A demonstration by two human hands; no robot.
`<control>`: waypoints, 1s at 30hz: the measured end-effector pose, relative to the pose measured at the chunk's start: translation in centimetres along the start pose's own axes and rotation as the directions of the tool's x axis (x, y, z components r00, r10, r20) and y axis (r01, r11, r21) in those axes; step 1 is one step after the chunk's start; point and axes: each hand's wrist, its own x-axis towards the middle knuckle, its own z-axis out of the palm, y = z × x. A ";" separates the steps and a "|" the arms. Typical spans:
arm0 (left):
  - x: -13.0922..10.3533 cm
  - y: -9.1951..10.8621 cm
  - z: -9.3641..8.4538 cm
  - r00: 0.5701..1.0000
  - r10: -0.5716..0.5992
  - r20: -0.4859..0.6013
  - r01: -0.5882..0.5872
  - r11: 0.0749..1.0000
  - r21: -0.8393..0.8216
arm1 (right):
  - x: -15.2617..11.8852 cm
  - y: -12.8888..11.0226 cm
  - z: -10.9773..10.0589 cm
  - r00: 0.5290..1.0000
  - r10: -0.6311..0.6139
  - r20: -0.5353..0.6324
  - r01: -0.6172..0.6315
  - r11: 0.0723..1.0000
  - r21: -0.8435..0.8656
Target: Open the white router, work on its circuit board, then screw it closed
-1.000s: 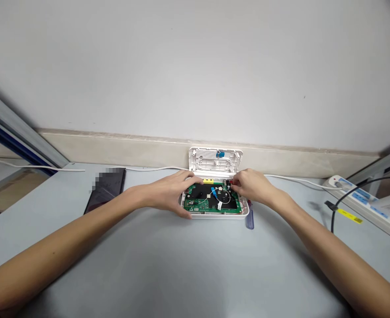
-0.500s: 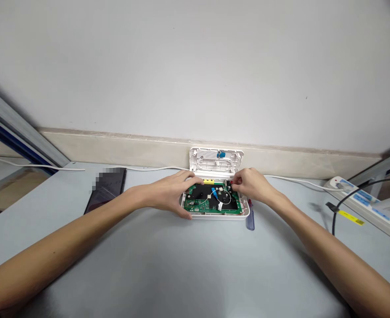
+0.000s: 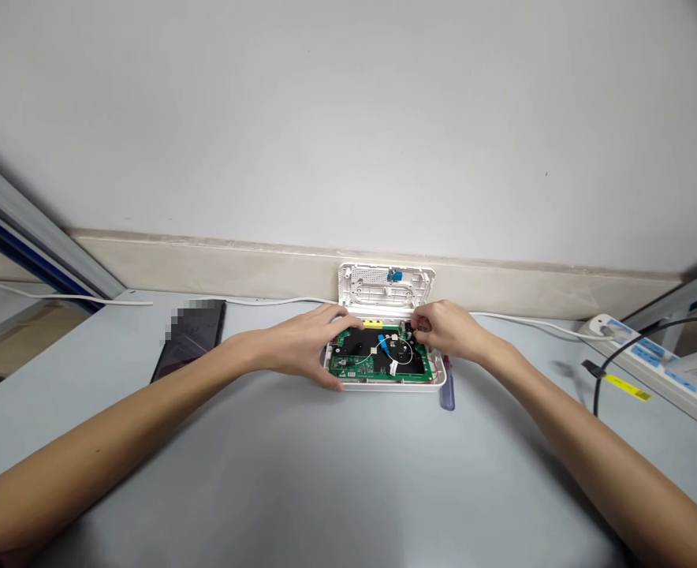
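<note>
A white plastic case (image 3: 393, 387) lies on the table with a green circuit board (image 3: 357, 368) inside. On the board are a black plate, a thin white looped fibre and a blue connector (image 3: 382, 345). A perforated white cover (image 3: 387, 288) stands upright behind the case, a blue part fixed on it. My left hand (image 3: 307, 343) grips the case's left end, thumb at the front and fingers at the back. At the back right corner of the board, my right hand (image 3: 443, 331) has its fingertips pinched on something I cannot make out.
A screwdriver (image 3: 448, 385) lies just right of the case. Left of my left hand is a dark phone or tablet (image 3: 191, 339). A power strip (image 3: 650, 359) and a black cable with a yellow tag (image 3: 626, 387) are at the right. White cables run along the wall.
The right fingertips have shifted slightly at the back right corner, and the red part seen beside them earlier is now hidden. My left hand and the case stay put.
</note>
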 end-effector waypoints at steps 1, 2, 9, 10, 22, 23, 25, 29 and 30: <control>0.0 0.0 0.0 1.000 0.002 -0.002 -0.002 1.000 0.001 | 0.0 0.1 -0.1 0.999 -0.033 0.006 0.033 0.999 -0.015; 0.0 0.0 0.0 1.000 0.002 -0.003 -0.002 1.000 0.002 | -0.1 0.2 -0.2 0.998 -0.062 0.014 0.063 0.998 -0.027; 0.1 -0.1 0.0 1.000 0.007 -0.001 -0.007 1.000 0.004 | -0.3 0.4 -0.4 0.992 -0.110 0.066 0.117 0.988 -0.104; 0.1 -0.1 0.0 1.000 0.006 -0.003 -0.006 1.000 0.006 | -0.3 0.4 -0.4 0.992 -0.109 0.062 0.115 0.988 -0.105; 0.1 0.0 0.1 1.000 -0.006 -0.011 0.006 1.000 -0.002 | -0.9 -1.3 -0.5 0.998 0.065 0.015 -0.061 0.979 -0.193; 0.1 0.0 0.1 1.000 -0.004 -0.011 0.004 1.000 -0.001 | -0.9 -1.7 -0.3 0.997 0.073 0.003 -0.071 0.974 -0.215; 0.1 -0.1 0.1 1.000 0.001 -0.013 -0.001 1.000 0.002 | -1.0 -2.3 0.3 0.997 0.076 -0.022 -0.079 0.961 -0.266; 0.1 -0.1 0.2 1.000 0.011 -0.020 -0.011 1.000 0.002 | -0.9 -3.0 1.2 0.996 0.084 -0.025 -0.087 0.936 -0.340; 0.1 -0.1 0.2 1.000 0.011 -0.021 -0.011 1.000 0.002 | -0.8 -3.1 1.4 0.995 0.092 -0.037 -0.099 0.932 -0.349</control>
